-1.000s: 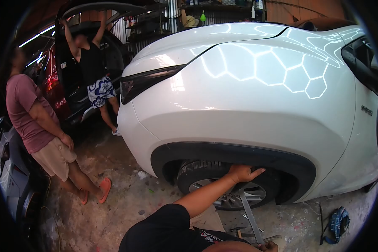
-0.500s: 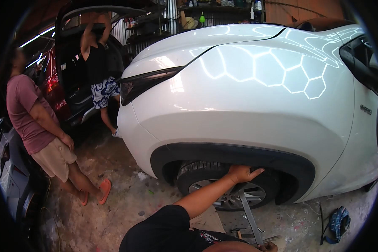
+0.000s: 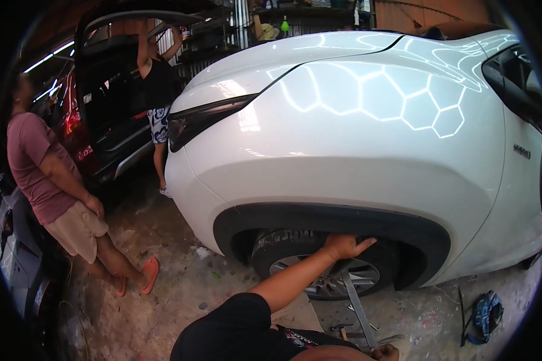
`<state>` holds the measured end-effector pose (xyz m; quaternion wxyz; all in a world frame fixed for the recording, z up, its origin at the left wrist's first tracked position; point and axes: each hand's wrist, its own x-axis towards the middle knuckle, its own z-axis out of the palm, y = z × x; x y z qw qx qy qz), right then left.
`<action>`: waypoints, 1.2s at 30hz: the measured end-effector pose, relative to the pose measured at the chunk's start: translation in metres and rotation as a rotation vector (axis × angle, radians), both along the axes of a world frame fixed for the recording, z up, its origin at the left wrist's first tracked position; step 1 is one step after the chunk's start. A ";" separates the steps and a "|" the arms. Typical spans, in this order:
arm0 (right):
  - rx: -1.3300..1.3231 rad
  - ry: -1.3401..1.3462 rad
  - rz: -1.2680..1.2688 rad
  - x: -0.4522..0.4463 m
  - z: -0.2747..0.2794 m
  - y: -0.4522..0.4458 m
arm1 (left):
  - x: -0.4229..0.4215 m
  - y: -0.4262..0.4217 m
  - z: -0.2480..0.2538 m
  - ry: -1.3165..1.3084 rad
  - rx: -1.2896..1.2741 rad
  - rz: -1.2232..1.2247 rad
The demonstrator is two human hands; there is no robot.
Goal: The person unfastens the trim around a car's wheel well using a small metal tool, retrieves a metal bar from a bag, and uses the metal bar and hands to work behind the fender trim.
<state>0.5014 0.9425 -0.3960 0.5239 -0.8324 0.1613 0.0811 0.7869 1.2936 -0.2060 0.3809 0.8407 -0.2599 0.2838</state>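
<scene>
My left hand (image 3: 343, 246) rests at the top of the tyre (image 3: 289, 240), just below the black wheel arch trim (image 3: 325, 213) of a white car. Its thumb is stretched out to the right, while the other fingers are mostly out of sight. At the bottom edge, my right hand (image 3: 386, 353) is closed around the lower end of a long flat metal bar (image 3: 361, 313). The bar slants up and left, its upper end in front of the spoked wheel rim (image 3: 367, 274). A hammer (image 3: 342, 332) lies on the floor left of the bar.
A person in a pink shirt (image 3: 39, 150) stands at left beside a dark vehicle (image 3: 18, 253). Another person in a black top (image 3: 158, 84) reaches up under a red car's raised tailgate (image 3: 120, 18). A blue patterned bag (image 3: 486, 316) lies on the floor at right.
The person under the tailgate has shifted right, arms still raised. My view has tilted slightly. Both my hands keep about the same places, and the bar's slant is nearly unchanged.
</scene>
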 end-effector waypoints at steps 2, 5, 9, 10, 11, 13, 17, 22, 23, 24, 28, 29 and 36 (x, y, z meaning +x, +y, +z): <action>-0.001 0.001 -0.006 0.000 -0.007 -0.004 | 0.004 -0.001 -0.003 -0.014 -0.031 -0.012; -0.006 -0.001 -0.007 0.000 -0.010 -0.004 | 0.007 -0.002 -0.007 -0.175 -0.052 -0.007; -0.004 -0.007 -0.007 -0.001 -0.013 -0.005 | 0.003 -0.001 -0.004 -0.042 -0.031 -0.020; -0.005 -0.008 -0.008 0.000 -0.014 -0.006 | 0.002 -0.001 -0.003 -0.017 -0.027 -0.018; -0.004 -0.009 -0.007 -0.001 -0.014 -0.006 | 0.002 -0.001 -0.003 0.009 -0.024 -0.016; -0.001 -0.012 -0.011 -0.001 -0.011 -0.005 | 0.008 -0.001 -0.010 -0.032 -0.013 -0.002; 0.101 0.069 -0.098 -0.002 0.031 0.018 | 0.005 -0.001 -0.005 -0.016 -0.003 -0.005; 0.078 0.058 -0.067 0.000 0.011 0.008 | 0.007 -0.001 -0.006 -0.049 0.001 -0.007; 0.082 0.051 -0.060 0.000 0.007 0.007 | 0.007 -0.001 -0.006 -0.035 0.003 -0.007; 0.082 0.052 -0.060 -0.001 -0.003 0.003 | 0.006 -0.001 -0.006 -0.035 0.003 -0.007; 0.000 -0.002 -0.039 -0.001 -0.020 -0.004 | 0.007 -0.001 -0.005 -0.075 -0.015 -0.009; 0.008 -0.002 -0.037 -0.001 -0.019 -0.003 | 0.007 -0.001 -0.005 -0.072 -0.025 -0.013; -0.037 0.002 -0.031 0.000 -0.021 -0.004 | 0.007 -0.001 -0.005 -0.117 -0.012 -0.015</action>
